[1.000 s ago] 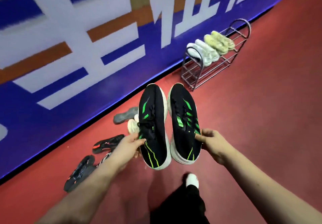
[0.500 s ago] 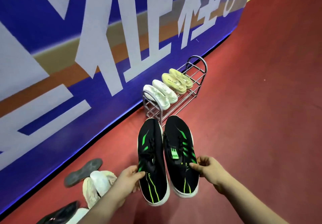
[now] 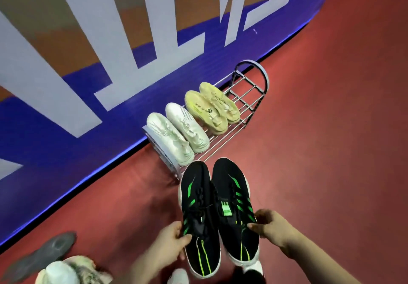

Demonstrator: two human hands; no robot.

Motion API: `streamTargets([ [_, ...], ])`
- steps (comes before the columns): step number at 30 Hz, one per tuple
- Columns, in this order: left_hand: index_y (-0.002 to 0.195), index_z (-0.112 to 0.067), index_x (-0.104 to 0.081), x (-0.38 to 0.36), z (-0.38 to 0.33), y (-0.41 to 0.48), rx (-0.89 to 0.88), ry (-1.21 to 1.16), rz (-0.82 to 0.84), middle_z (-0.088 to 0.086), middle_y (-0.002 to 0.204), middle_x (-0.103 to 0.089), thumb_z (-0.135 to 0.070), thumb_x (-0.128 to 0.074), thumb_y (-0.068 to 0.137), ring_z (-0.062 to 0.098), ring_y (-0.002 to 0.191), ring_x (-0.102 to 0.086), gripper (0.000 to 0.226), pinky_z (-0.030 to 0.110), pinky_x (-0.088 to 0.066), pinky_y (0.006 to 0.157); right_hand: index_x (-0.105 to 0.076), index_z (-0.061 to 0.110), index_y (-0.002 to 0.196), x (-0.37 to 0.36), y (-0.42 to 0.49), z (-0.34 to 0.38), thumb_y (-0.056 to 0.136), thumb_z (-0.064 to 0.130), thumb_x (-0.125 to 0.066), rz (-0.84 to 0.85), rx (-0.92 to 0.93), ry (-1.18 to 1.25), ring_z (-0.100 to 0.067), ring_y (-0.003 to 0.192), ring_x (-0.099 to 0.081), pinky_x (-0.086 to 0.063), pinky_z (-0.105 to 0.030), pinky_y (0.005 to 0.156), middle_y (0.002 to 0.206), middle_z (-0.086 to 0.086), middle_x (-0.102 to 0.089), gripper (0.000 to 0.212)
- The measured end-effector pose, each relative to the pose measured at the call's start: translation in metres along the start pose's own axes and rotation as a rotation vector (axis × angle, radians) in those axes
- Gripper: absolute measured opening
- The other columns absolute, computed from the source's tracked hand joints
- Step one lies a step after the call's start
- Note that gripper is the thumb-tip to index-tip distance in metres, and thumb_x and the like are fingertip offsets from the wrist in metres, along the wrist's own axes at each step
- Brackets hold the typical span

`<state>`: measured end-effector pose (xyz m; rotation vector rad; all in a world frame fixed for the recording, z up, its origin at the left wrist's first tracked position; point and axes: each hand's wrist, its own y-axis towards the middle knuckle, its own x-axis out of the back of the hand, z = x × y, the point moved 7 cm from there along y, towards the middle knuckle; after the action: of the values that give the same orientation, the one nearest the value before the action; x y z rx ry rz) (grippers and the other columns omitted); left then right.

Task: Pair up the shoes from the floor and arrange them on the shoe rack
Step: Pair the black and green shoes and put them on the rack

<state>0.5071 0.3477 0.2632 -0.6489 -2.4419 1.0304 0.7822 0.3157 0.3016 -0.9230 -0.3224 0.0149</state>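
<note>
The left hand [image 3: 170, 238] and right hand [image 3: 272, 228] each keep a closed grip on one black-and-green shoe [image 3: 199, 215] [image 3: 236, 208], held side by side above the red floor [image 3: 320, 151], just before the shoe rack [image 3: 249, 98] carrying a white pair [image 3: 176, 133] and a yellow pair [image 3: 212, 107].

metal shoe rack [image 3: 254, 98] stood on red floor [image 3: 320, 151]; white pair [image 3: 178, 135] and yellow pair [image 3: 213, 107] sat on its top tier; grey shoe [image 3: 44, 250] lay on floor.
</note>
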Motion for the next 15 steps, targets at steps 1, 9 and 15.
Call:
streamTargets([
  [1,0.098,-0.005,-0.054,-0.010,0.002,0.021,0.018,-0.011,-0.001,0.004,0.071,-0.057,-0.008,-0.058,0.090,0.009,0.036,-0.050,0.009,0.021,-0.036,0.036,-0.065,0.000,0.092,0.010,0.022,-0.003,0.084,0.006,-0.066,0.003,-0.002,-0.018,-0.010,0.064,-0.058,-0.045,-0.018,0.057,0.076,-0.004,-0.066,0.010],
  [9,0.078,-0.015,-0.046,-0.078,0.017,0.158,0.119,-0.194,-0.133,0.000,0.066,-0.052,-0.012,-0.057,0.090,0.009,0.042,-0.049,0.016,0.021,-0.032,0.040,-0.057,0.008,0.071,0.057,0.201,-0.019,0.084,0.008,-0.066,0.111,0.066,-0.289,-0.012,0.057,-0.047,-0.038,-0.021,0.055,0.063,0.000,-0.052,0.016],
  [15,0.083,-0.008,-0.054,-0.086,0.030,0.241,0.061,-0.326,-0.294,0.005,0.065,-0.053,-0.010,-0.057,0.088,0.013,0.043,-0.049,0.007,0.023,-0.033,0.040,-0.062,0.003,0.078,0.063,0.309,-0.015,0.084,0.007,-0.068,0.142,0.217,-0.307,-0.019,0.072,-0.057,-0.048,-0.034,0.072,0.074,-0.009,-0.062,0.008],
])
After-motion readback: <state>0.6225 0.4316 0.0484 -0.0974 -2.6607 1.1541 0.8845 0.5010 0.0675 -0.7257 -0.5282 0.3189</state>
